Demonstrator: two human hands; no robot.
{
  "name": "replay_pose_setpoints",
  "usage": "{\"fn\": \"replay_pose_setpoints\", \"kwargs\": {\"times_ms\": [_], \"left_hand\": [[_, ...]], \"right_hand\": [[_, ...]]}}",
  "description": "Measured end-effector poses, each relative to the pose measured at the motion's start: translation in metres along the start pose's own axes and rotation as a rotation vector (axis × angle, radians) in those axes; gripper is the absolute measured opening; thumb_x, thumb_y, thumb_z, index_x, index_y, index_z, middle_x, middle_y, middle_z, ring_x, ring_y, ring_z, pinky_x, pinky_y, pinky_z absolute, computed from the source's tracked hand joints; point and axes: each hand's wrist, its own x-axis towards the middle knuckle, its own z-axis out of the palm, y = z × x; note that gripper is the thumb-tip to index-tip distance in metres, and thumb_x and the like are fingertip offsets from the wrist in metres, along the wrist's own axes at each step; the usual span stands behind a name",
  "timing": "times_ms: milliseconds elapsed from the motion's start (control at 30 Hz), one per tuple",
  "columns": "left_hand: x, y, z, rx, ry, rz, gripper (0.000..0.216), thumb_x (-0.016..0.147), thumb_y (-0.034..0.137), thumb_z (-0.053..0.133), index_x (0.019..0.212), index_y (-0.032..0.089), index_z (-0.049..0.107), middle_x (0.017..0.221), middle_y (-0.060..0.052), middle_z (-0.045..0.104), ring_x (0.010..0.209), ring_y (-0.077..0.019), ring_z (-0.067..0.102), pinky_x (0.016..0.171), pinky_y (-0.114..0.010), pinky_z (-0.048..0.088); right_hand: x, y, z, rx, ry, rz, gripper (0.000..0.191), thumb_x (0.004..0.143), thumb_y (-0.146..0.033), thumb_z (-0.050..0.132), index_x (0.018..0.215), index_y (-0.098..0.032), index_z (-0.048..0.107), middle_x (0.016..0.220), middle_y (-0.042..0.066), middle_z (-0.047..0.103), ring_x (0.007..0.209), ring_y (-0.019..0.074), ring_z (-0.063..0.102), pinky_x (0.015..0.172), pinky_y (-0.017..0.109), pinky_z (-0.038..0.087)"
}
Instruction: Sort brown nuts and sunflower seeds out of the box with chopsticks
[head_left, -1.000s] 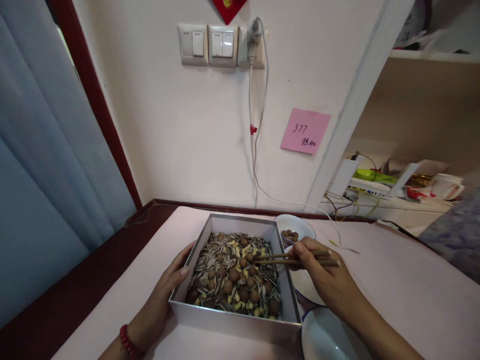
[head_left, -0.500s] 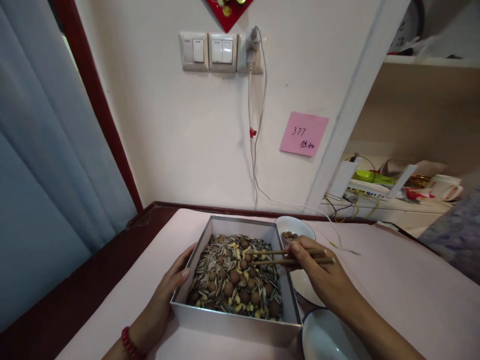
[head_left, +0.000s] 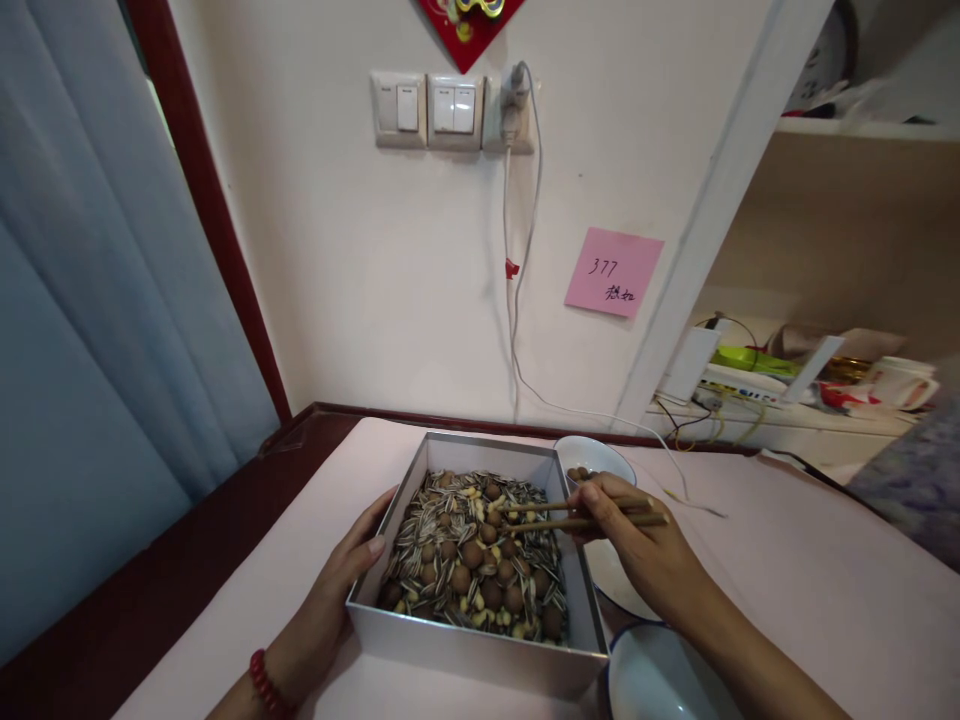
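Observation:
A silver-rimmed square box [head_left: 480, 645] holds striped sunflower seeds [head_left: 427, 530], round brown longan-like balls [head_left: 491, 594] and small yellow peanut-like pieces [head_left: 480, 508]. Along the box's left wall, my left hand [head_left: 337, 575] is closed with its thumb over the rim. My right hand [head_left: 637, 540] grips a pair of wooden chopsticks [head_left: 555, 523] from the right. Their slightly parted tips reach in among the balls and seeds; whether they pinch one is not clear. Just behind my right fingers stands a white bowl [head_left: 619, 460] with several brown balls inside.
Two more white bowls, a middle one [head_left: 611, 580] and a nearer blue-rimmed one [head_left: 660, 670], stand right of the box, partly behind my right arm. A white cable [head_left: 600, 412] runs from the wall socket onto the pink-covered table [head_left: 787, 560]. Shelves stand at right.
The camera view has shifted slightly, so the whole scene sits a little lower and further right. Both hands keep their grips, and the chopstick tips stay among the same balls.

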Motion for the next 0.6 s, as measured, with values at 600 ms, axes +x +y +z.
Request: {"fn": "replay_pose_setpoints", "kwargs": {"times_ms": [600], "left_hand": [[0.0025,-0.0039,-0.0079,-0.004,-0.016,-0.011,0.089,0.089,0.046,0.073,0.166,0.03,0.03,0.166,-0.01,0.045,0.152,-0.0434,0.039,0.117,-0.055,0.045]], "right_hand": [[0.0012,-0.0041,0.0016,-0.041,-0.049,-0.029,0.05,0.101,-0.061,0.052,0.079,-0.019,0.067,0.077,0.004,0.061,0.076,0.0205,0.06,0.069,0.034,0.056]]}}
